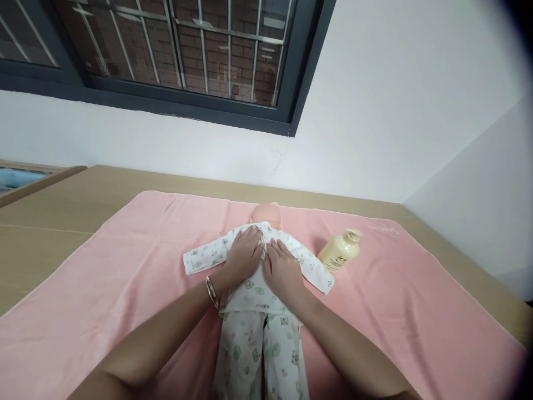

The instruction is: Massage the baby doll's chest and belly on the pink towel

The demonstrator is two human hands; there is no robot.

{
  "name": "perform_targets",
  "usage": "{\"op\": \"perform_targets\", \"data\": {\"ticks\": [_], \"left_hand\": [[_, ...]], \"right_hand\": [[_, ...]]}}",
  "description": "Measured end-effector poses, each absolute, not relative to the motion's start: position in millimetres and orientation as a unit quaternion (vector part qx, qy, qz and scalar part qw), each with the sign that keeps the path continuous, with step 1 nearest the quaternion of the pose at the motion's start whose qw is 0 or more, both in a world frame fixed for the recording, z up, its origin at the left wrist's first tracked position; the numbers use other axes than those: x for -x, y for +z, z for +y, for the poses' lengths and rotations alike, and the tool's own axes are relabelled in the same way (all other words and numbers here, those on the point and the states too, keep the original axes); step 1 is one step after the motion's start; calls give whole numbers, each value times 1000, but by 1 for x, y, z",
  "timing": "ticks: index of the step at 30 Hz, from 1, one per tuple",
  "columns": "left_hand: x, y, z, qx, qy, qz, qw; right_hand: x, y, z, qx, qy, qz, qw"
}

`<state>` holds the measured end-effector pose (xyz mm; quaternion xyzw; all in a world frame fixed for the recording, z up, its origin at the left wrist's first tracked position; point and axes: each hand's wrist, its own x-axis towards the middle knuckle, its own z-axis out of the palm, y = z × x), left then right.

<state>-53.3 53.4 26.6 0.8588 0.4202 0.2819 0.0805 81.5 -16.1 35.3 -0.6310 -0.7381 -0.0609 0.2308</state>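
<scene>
A baby doll [266, 214] lies on its back, only the rounded top of its head showing beyond the collar. It is dressed in a white printed long-sleeved top [254, 294] and matching trousers [244, 350], with both sleeves spread out sideways. On the upper chest my left hand [245, 253] rests flat, fingers stretched toward the collar. My right hand [283, 269] lies beside it on the other side of the chest, its fingers also extended. Neither hand grips anything visible. The cloth directly beneath the palms is hidden.
A cream pump bottle [339, 253] stands tilted in view by the right-hand sleeve. The pink mat [166, 244] covers much of the wooden table [83, 205]. Behind are a white wall [366, 111] and a dark-framed barred window [187, 103].
</scene>
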Motion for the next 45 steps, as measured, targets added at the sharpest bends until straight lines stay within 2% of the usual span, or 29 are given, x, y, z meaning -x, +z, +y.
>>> {"op": "perform_targets", "data": {"ticks": [11,28,45], "left_hand": [[46,29,13,-843,320,429,51],[53,25,47,-846,302,430,87],[53,21,43,-834,330,431,96]], "right_hand": [[-107,32,12,585,1,-750,310],[-84,31,-15,626,-89,-726,270],[-85,25,-14,618,-102,-723,292]]}}
